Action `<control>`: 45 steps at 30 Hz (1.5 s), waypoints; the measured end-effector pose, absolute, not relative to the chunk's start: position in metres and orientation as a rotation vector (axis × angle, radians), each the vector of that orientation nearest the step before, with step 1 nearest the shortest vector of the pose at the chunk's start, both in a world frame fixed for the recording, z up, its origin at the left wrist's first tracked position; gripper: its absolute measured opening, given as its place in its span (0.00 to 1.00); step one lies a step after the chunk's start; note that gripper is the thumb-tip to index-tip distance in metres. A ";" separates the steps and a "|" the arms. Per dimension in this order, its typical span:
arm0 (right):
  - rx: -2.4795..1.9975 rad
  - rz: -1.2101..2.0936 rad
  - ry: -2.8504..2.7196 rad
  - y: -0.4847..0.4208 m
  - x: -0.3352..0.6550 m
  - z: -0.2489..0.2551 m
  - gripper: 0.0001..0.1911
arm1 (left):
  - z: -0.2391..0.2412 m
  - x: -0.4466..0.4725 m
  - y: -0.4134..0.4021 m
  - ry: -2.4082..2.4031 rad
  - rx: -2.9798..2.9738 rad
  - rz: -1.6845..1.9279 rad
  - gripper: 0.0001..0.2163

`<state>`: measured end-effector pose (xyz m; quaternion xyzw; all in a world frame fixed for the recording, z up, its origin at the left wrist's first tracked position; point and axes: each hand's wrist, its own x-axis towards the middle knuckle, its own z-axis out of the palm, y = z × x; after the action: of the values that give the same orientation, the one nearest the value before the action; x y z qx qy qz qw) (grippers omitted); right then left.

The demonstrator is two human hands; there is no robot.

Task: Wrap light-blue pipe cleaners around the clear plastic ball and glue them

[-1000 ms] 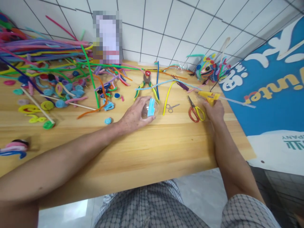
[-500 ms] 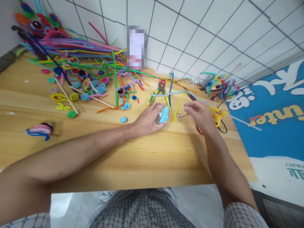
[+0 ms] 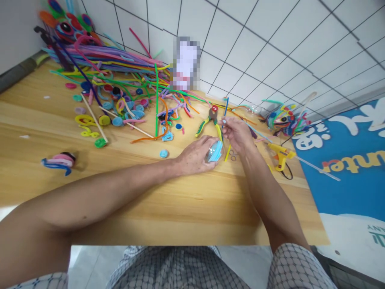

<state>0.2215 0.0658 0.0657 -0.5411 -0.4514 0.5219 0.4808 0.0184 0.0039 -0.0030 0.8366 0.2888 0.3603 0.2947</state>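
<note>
My left hand [image 3: 197,154] rests on the wooden table [image 3: 180,200], its fingers curled round a clear ball with a light blue pipe cleaner coil [image 3: 215,151] on it. My right hand [image 3: 237,132] hovers just behind it, thumb and fingers pinched on the end of a light blue pipe cleaner [image 3: 223,120]. The yellow-handled pliers [image 3: 210,120] lie right under that hand. A yellow pipe cleaner [image 3: 227,152] shows below the right wrist.
A big heap of coloured pipe cleaners [image 3: 114,68] and small coils [image 3: 120,110] fills the back left. A yellow glue gun [image 3: 281,154] lies at the right, a pipe cleaner figure [image 3: 284,118] behind it. A blue banner [image 3: 345,168] hangs past the table's right edge.
My right hand has left the glue gun, moved left across the scissors and pinched a light blue pipe cleaner near the pliers. The left hand has stayed on the ball.
</note>
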 end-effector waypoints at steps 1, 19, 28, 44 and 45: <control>-1.303 1.228 -1.080 0.062 0.224 0.067 0.18 | -0.003 0.018 0.004 0.762 2.223 0.959 0.34; -1.180 1.237 -1.342 0.016 0.225 0.080 0.30 | -0.011 0.007 0.010 0.682 2.262 1.057 0.35; -1.149 1.203 -1.576 0.017 0.233 0.077 0.27 | -0.015 0.006 0.013 0.683 2.268 1.074 0.37; -1.617 0.957 -1.617 0.023 0.266 0.079 0.20 | -0.008 0.005 0.009 0.769 2.290 1.045 0.32; -1.709 0.829 -1.660 0.021 0.269 0.077 0.20 | -0.008 0.005 0.008 0.783 2.291 1.035 0.32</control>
<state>0.2688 0.0210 0.0773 -0.6453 -0.6267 0.3131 0.3047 0.0050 0.0081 -0.0077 0.8422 0.2878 0.3804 0.2514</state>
